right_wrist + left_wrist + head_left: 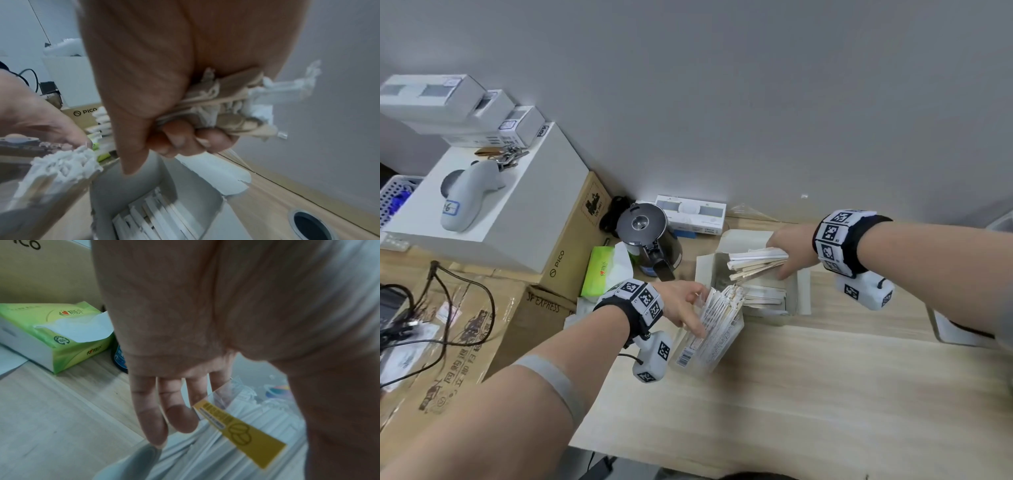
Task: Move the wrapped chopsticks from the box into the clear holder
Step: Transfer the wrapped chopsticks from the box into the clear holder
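An open white box (803,296) with wrapped chopsticks (763,297) lying in it sits at the back of the wooden desk; they show as white sleeves (164,217) in the right wrist view. My right hand (782,260) grips a bundle of wrapped chopsticks (755,262) just above the box, fingers (180,138) curled round the bundle (236,105). The clear holder (717,353), tilted and packed with wrapped chopsticks (726,305), stands left of the box. My left hand (697,313) rests straight fingers (174,415) against the holder's side by its yellow label (240,433).
A dark kettle (649,236) and a green tissue pack (601,270) stand behind the holder. Cardboard boxes (571,246) and cables (448,301) fill the left. A round cable hole (308,225) lies in the desk (825,394) right of the box.
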Tool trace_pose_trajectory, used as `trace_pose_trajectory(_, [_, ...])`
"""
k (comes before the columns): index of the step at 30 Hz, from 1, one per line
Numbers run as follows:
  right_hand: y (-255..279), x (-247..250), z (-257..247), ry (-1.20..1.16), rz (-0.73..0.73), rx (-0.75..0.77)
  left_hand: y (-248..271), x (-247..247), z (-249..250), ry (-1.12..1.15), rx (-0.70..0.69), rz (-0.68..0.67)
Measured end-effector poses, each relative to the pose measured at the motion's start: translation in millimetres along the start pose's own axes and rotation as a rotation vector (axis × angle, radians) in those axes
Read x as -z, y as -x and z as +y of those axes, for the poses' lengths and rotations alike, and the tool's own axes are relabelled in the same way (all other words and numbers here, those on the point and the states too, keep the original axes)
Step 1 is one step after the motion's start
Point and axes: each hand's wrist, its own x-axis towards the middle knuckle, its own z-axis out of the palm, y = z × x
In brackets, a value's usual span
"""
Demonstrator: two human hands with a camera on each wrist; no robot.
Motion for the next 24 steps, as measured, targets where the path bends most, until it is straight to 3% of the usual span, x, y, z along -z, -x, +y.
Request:
trace_pose_trajectory(3, [7.2, 5.0, -13.4, 0.019, -0.021, 0.054, 0.6, -3.4, 5.3, 0.024, 0.000, 0.003])
trace_pose_trajectory(16, [-12.9, -10.5, -90.2, 0.607, -0.311, 0.161, -2.9, -11.9, 18.1, -0.041, -0.045, 0.088])
trace_pose_trajectory(21, [-9.0, -9.5, -84.9, 0.650, -0.255, 0.263, -2.9, -11.3, 9.6, -0.024, -0.035, 0.069])
trace_pose_trajectory(24, [-7.3, -10.6, -78.4, 0.589, -0.245, 0.192, -0.3, -10.8, 3.6, 0.036, -0.029, 0.049])
